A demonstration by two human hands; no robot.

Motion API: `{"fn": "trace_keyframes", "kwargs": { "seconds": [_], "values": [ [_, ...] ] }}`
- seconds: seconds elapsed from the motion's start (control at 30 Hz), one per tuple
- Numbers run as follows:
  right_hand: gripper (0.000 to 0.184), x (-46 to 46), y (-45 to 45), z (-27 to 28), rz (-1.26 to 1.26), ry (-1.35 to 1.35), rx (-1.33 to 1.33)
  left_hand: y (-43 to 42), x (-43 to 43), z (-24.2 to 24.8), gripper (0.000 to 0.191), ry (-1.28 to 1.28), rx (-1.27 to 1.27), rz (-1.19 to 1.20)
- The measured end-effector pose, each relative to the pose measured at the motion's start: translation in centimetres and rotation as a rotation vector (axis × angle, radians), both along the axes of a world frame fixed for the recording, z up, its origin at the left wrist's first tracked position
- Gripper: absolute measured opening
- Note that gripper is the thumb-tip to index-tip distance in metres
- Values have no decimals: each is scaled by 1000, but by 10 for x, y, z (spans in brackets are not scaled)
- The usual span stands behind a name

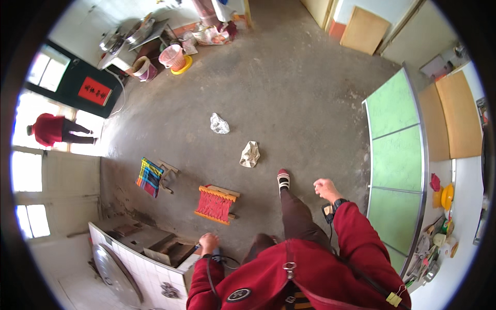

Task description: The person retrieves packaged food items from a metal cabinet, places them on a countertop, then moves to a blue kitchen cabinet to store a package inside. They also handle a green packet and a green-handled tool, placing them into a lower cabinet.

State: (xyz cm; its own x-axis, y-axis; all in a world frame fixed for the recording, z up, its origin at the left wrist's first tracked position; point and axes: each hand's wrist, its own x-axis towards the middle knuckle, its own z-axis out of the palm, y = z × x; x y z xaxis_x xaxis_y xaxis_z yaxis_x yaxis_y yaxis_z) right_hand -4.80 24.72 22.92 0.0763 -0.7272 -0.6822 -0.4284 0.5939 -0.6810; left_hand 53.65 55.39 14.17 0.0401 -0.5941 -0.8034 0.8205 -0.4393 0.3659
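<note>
My left hand point(209, 242) is low, beside the corner of a white-tiled stove point(180, 271); its fingers are curled, and whether it holds anything is hard to see. My right hand point(325, 189) hangs over the concrete floor in front of my hip, fingers loosely bent, with nothing seen in it. A cream cloth point(250, 154) lies crumpled ahead of my striped shoe point(283, 179), and a clear plastic bag point(219, 124) lies beyond it. Left of my leg stands a folding stool with red webbing point(215, 205). Farther left is another stool with a checkered cloth seat point(149, 177).
A cabinet with green panels point(397, 155) runs along the right. A person in a red top point(48, 130) stands by the bright doorway at the far left. A pink basket point(171, 57) and a bucket point(144, 69) stand upper left. A wooden board point(364, 30) leans at the upper right.
</note>
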Motion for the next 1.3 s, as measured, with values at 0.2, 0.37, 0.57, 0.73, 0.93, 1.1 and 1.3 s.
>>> {"fn": "trace_keyframes", "kwargs": {
  "seconds": [0.2, 0.37, 0.57, 0.73, 0.93, 1.1, 1.3],
  "values": [
    [17, 70, -90, -88, 278, 280, -117, -158, -104, 17, 12, -962, 7, -487],
    [18, 167, -143, -160, 359, 217, -91, -228, -157, 31, 18, -652, -33, -471],
    [22, 300, -174, -322, 121, -45, 33, -241, -148, 16, 21, -1122, -164, -918],
    [33, 380, -183, -469, -11, 113, 91, -245, -134, 20, 19, -1112, -117, -1065],
    [26, 380, -193, -461, -109, -86, 114, -248, -140, 24, 17, -1143, -98, -1148],
    [29, 284, -206, -255, -429, -627, 176, -237, -142, 14, 21, -1049, 22, -1210],
    [22, 155, -202, -39, -684, -684, 27, -247, -122, -45, 20, -790, 30, -876]
  ]
}}
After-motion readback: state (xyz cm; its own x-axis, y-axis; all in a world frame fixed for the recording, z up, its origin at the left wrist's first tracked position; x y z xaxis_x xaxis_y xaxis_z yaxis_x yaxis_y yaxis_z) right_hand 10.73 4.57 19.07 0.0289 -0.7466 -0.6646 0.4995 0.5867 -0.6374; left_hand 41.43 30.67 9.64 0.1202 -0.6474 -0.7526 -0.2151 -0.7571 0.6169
